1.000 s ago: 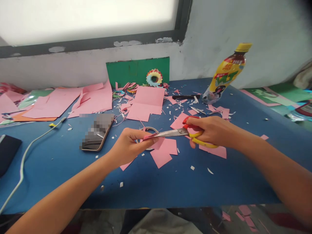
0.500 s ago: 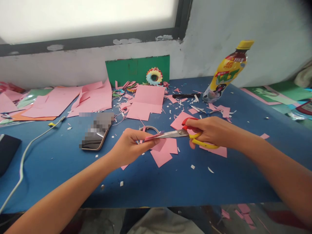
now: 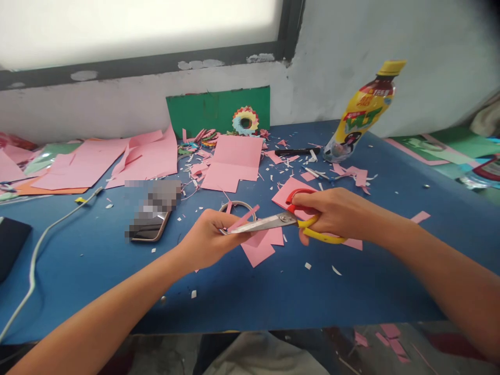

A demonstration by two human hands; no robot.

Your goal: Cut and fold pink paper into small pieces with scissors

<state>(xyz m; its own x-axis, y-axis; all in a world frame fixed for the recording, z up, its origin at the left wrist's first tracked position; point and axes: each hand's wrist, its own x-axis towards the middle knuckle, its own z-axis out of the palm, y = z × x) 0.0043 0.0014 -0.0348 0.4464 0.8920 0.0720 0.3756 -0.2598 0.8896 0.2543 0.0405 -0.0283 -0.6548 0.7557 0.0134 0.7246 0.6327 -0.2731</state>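
My right hand [image 3: 328, 211] grips the scissors [image 3: 269, 223] by their red and yellow handles, with the blades pointing left. Between the thumb and fingers of my left hand [image 3: 214, 234] is a pink paper strip [image 3: 246, 217], and the scissor blades lie right against it at the fingertips. Behind the strip, a roll of tape [image 3: 255, 211] rests on the table, partly hidden. Cut pink paper pieces [image 3: 260, 254] lie on the table under the blades. Another pink piece [image 3: 287, 192] sits by the scissor handles.
A phone [image 3: 150, 221] lies left of my hands. Further back are a folded pink sheet [image 3: 234, 161], a black pen [image 3: 297, 152], a yellow-labelled bottle [image 3: 361, 117] and a paper ring [image 3: 245, 121] against a green board [image 3: 219, 112]. A white cable [image 3: 39, 250] crosses the left side.
The scissors have tipped slightly downward and the blades look closed along the strip. The pink strip now stands up above the blades, angled to the right.
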